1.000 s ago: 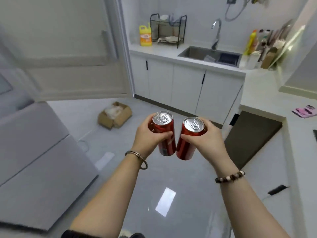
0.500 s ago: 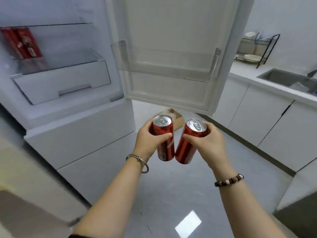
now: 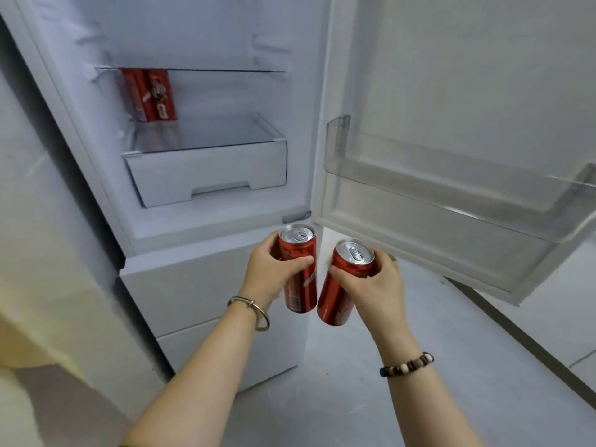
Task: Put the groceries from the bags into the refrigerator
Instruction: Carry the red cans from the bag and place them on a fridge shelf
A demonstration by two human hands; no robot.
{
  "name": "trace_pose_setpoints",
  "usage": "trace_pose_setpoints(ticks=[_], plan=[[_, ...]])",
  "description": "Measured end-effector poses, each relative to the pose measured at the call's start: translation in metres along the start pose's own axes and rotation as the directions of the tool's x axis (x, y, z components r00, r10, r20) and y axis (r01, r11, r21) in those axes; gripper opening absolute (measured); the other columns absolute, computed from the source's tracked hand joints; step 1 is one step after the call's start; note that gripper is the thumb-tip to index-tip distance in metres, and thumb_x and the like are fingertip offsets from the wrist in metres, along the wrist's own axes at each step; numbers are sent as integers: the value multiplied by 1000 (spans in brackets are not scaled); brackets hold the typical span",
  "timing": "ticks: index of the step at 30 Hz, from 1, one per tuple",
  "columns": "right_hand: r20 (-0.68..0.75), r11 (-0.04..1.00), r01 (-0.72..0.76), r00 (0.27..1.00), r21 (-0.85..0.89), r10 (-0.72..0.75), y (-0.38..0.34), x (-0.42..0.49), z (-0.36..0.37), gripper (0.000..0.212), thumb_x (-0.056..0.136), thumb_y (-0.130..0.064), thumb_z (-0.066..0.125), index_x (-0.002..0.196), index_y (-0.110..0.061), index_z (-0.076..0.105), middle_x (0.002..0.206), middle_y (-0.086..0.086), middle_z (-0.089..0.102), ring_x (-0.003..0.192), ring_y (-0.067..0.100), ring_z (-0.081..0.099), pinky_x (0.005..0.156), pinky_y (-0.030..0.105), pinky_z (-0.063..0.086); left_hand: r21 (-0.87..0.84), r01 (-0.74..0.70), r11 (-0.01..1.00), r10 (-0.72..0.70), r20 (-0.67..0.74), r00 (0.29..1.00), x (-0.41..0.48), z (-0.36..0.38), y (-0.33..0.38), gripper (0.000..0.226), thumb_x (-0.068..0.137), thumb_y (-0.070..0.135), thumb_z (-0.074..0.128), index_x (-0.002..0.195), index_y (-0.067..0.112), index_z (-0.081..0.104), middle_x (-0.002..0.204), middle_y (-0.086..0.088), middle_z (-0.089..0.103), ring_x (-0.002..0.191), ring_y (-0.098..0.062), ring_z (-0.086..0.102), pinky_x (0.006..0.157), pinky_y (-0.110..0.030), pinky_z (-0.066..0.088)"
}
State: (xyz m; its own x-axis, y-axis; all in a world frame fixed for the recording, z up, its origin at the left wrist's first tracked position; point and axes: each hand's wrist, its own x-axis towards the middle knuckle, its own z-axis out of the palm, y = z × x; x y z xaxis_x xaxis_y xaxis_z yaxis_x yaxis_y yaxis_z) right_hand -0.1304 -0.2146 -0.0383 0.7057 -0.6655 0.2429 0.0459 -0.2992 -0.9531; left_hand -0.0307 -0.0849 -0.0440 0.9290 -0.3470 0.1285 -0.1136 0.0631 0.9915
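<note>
My left hand (image 3: 269, 274) grips a tall red can (image 3: 298, 269), upright, in front of the open refrigerator (image 3: 206, 40). My right hand (image 3: 371, 285) grips a second red can (image 3: 345, 285), tilted slightly with its top leaning right. The two cans almost touch at their lower ends. Both are held below the fridge compartment, level with the top of the lower drawer front (image 3: 193, 285). Inside, red cans (image 3: 150, 95) stand at the back left on the glass shelf (image 3: 209, 133) above a white crisper drawer (image 3: 209, 175).
The fridge door (image 3: 451, 91) stands open to the right, with a clear door bin (image 3: 435, 175) across it. White cabinet fronts (image 3: 574, 317) lie at the far right. A pale wall or panel (image 3: 42, 253) fills the left. Grey floor (image 3: 322, 398) lies below my arms.
My view has swung left from the sink and counter toward the open fridge, which now fills the frame. Both hands still hold the cans, now closer to the compartment.
</note>
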Motion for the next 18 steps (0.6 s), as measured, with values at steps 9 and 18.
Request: trace_pose_setpoints(ticks=[9, 18], plan=[[113, 996, 1, 993, 91, -12, -5, 86, 109, 40, 67, -23, 81, 103, -25, 62, 92, -13, 68, 81, -5, 63, 70, 11, 46, 66, -50, 997, 58, -121, 991, 89, -71, 3, 47, 67, 0, 79, 107, 20, 63, 95, 7, 70, 83, 1, 65, 76, -14, 51], [241, 956, 80, 959, 283, -152, -36, 214, 249, 38, 69, -19, 80, 102, -26, 65, 92, -13, 69, 82, -5, 64, 73, 14, 49, 167, -157, 973, 195, -243, 950, 231, -142, 35, 48, 66, 0, 79, 101, 28, 63, 98, 7, 71, 86, 1, 66, 75, -14, 50]])
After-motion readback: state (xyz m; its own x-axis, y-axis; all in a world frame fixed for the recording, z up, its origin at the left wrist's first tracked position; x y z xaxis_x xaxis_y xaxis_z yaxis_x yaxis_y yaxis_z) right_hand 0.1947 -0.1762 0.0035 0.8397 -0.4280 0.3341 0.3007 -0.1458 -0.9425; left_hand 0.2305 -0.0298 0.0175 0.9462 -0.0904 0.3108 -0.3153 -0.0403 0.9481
